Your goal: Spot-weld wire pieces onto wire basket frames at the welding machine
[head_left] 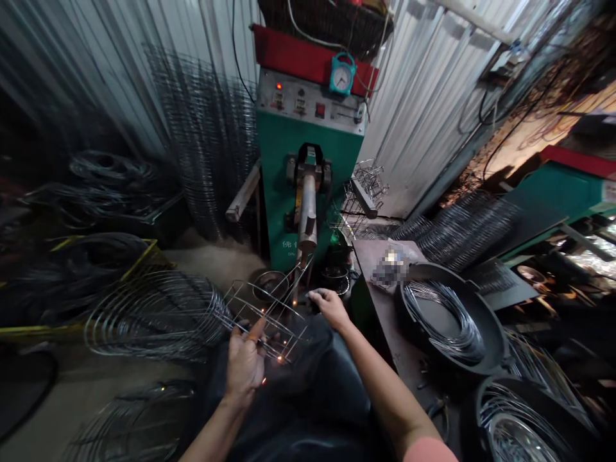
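A wire frame (269, 314) made of thin rods lies tilted under the electrode arm (307, 212) of a green and red welding machine (308, 128). Sparks glow along the frame near its front. My left hand (245, 359) grips the frame's near edge, with the forefinger stretched along a rod. My right hand (328, 305) is closed on the frame's right end, just beside the electrode tip.
A heap of finished wire frames (154, 314) lies at the left. Black pans holding wire rings (445, 317) stand on the bench at the right. Wire grids (206, 128) lean on the corrugated wall. A second green machine (568, 186) stands at the far right.
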Demonstrator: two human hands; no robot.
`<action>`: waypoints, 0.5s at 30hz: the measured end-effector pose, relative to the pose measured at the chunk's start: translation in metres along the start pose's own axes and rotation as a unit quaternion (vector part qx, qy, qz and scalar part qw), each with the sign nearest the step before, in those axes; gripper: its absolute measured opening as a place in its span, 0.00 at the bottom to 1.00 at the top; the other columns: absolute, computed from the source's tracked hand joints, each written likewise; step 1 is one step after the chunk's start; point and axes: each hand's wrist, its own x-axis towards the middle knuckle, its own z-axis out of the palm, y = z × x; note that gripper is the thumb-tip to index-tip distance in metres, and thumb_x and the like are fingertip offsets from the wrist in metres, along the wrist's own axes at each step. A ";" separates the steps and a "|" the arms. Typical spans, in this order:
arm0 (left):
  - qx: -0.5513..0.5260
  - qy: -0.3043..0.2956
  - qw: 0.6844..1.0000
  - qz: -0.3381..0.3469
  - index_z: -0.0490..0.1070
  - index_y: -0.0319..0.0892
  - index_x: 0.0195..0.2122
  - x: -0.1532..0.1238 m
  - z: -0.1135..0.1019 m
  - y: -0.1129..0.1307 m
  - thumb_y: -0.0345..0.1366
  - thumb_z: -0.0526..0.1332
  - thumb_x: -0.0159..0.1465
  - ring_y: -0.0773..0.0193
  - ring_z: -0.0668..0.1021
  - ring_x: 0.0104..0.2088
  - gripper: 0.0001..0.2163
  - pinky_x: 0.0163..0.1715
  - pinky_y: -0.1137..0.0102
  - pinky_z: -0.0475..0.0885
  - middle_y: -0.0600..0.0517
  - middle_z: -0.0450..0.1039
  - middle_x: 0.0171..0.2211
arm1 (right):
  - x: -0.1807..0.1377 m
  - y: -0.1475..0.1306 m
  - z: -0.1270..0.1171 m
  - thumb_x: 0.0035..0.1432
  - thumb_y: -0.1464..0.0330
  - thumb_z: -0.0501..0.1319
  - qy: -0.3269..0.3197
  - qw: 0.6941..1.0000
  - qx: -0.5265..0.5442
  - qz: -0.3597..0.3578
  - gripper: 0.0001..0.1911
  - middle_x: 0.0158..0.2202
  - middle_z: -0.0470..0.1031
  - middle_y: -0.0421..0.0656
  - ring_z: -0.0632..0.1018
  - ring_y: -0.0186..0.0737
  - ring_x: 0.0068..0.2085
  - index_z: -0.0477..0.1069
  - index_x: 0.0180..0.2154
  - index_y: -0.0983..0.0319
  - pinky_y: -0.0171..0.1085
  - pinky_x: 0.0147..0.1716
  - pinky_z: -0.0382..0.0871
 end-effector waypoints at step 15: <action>-0.011 0.006 1.000 -0.027 0.66 0.40 0.27 0.000 0.002 0.003 0.25 0.63 0.49 0.75 0.65 0.19 0.07 0.22 0.77 0.70 0.59 0.61 0.21 | -0.058 0.026 0.003 0.53 0.57 0.56 -0.075 0.992 -0.060 -0.081 0.16 0.33 0.71 0.41 0.71 0.37 0.36 0.70 0.37 0.62 0.36 0.39 0.63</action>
